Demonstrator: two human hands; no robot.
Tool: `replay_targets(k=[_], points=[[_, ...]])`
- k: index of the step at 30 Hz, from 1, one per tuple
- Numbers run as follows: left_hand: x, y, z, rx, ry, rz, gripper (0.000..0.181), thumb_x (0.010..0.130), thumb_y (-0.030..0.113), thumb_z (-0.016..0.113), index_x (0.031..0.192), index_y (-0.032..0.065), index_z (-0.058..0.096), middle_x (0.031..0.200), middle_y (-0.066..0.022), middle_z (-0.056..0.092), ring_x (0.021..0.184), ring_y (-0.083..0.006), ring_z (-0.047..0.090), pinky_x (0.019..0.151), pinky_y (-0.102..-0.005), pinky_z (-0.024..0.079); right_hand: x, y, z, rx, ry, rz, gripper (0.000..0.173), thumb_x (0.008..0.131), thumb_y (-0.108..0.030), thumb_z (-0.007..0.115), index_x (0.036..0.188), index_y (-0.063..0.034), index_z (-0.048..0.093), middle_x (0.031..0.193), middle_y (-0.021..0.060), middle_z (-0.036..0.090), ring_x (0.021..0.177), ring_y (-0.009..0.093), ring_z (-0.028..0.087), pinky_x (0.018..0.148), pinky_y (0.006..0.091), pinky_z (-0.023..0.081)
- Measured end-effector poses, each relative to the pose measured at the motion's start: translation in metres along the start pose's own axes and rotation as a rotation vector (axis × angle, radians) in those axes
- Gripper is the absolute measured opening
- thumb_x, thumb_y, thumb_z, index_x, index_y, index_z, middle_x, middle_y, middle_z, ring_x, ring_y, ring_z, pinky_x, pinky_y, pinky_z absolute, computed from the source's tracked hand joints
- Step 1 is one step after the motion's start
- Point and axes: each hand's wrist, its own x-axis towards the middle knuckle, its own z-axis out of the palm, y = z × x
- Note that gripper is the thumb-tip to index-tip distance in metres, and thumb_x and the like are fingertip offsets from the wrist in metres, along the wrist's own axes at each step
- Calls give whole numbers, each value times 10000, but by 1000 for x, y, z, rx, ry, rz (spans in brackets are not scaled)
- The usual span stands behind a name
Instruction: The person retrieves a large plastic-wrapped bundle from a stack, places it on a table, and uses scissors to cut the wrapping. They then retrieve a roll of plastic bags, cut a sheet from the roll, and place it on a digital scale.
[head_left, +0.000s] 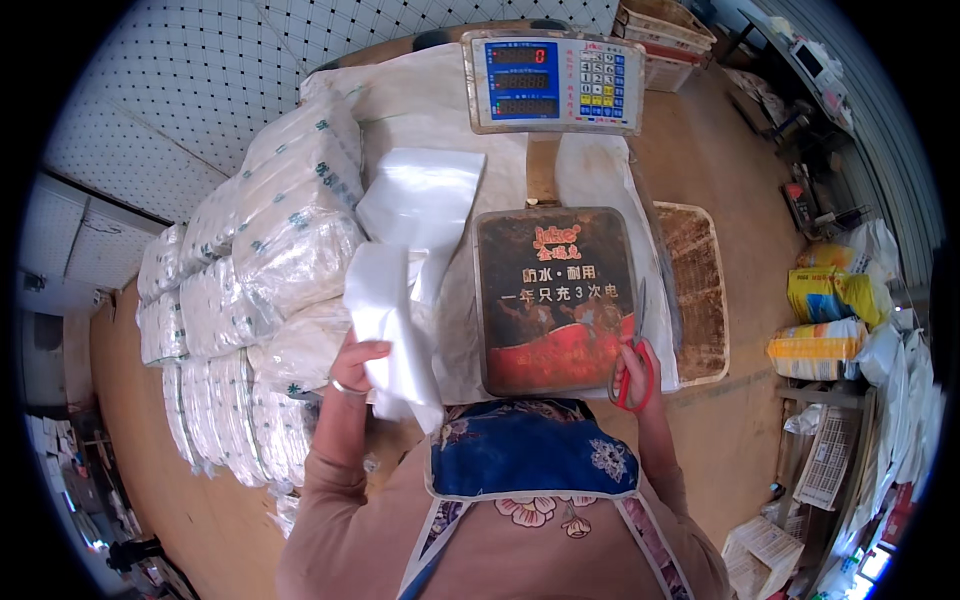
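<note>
My left hand (360, 363) grips a folded bundle of translucent plastic bags (386, 322) at its left edge. More of the same clear plastic sheeting (431, 195) lies flat on the white cloth (420, 97) beyond it. My right hand (637, 367) holds red-handled scissors (643, 375) by the handles, the blades pointing away from me, over the right edge of the scale's platform. That dark, worn platform (555, 300) of an electronic scale lies before me, and its display and keypad panel (555, 84) stands on a post behind it.
Plastic-wrapped packs (289, 217) are stacked at the left. A worn woven basket (694, 292) stands right of the cloth-covered surface, with stacked crates (664, 37) farther back. Yellow bags (821, 349) and a shelf (825, 397) stand at the far right.
</note>
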Motion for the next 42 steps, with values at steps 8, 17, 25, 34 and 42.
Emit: replay_targets(k=[8,17,25,34,42], points=[[51,-3,93,-195,-387,77,580,633,21,551,1168,-32,331,1039,-164,503,922,-268,526,802,-365,430,-11,-1,-16,22,27,-37,183,819,-187,466,944,-55,451,567,2,412,435,62,405,381,188,352],[80,-97,-3,224,50,-311,470,717,53,551,1150,-8,378,1058,-133,504,931,-240,522,815,-352,425,-21,9,-40,27,129,-64,163,829,-174,449,948,-63,451,563,-1,416,432,59,404,365,179,347],[89,-102,-9,1954,455,470,487,620,153,635,1044,11,442,1045,-219,463,944,-361,447,791,-421,372,-22,6,-51,58,123,-49,154,828,-178,451,937,-69,450,565,-3,416,438,56,402,375,176,349],[206,-159,96,1960,-588,326,398,642,-66,419,1011,69,483,1062,-130,469,915,-289,496,782,-345,419,-26,2,-62,94,125,-52,172,814,-190,475,923,-62,442,554,2,409,428,62,403,370,188,341],[243,-163,119,2168,-862,246,274,642,-2,476,906,68,492,968,-126,504,819,-299,539,692,-357,449,-31,14,-86,154,221,-58,181,809,-199,478,902,-49,437,538,14,402,389,77,392,356,196,329]])
